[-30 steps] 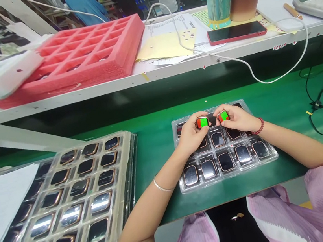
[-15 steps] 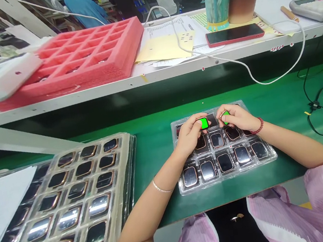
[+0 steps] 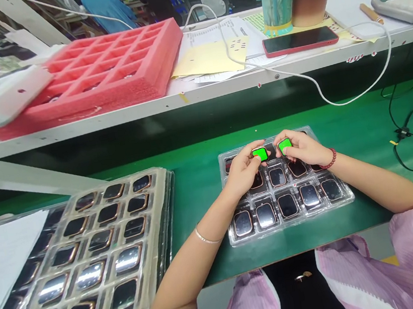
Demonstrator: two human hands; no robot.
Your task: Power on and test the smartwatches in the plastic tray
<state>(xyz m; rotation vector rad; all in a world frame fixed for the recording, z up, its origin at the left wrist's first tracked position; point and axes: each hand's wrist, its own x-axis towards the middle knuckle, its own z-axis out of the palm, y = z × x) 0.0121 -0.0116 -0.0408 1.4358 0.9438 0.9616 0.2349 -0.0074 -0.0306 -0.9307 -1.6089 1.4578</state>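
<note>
In my left hand [image 3: 245, 166] is a smartwatch body [image 3: 261, 154] with a lit green screen, gripped between thumb and fingers. My right hand [image 3: 299, 148] holds a second smartwatch body [image 3: 285, 144], also glowing green, its screen partly covered by my thumb. Both hands are over the far rows of a clear plastic tray [image 3: 236, 240] on the green bench. Dark-screened watch bodies with gold-coloured frames, such as this watch [image 3: 287, 205], sit in the tray's pockets. My hands and wrists hide some of the far pockets.
Stacked trays [image 3: 161, 201] of dark watches stand at the left, partly under a white sheet [image 3: 3, 257]. The shelf [image 3: 220, 86] above carries a red foam tray [image 3: 167, 58], a phone [image 3: 300, 41], papers, a cup and a calculator [image 3: 403, 7]. A white cable [image 3: 319, 89] droops from it.
The watch in my right hand has turned more toward me, so more of its green screen shows. My left thumb has slid lower on its watch. The tray looks unchanged.
</note>
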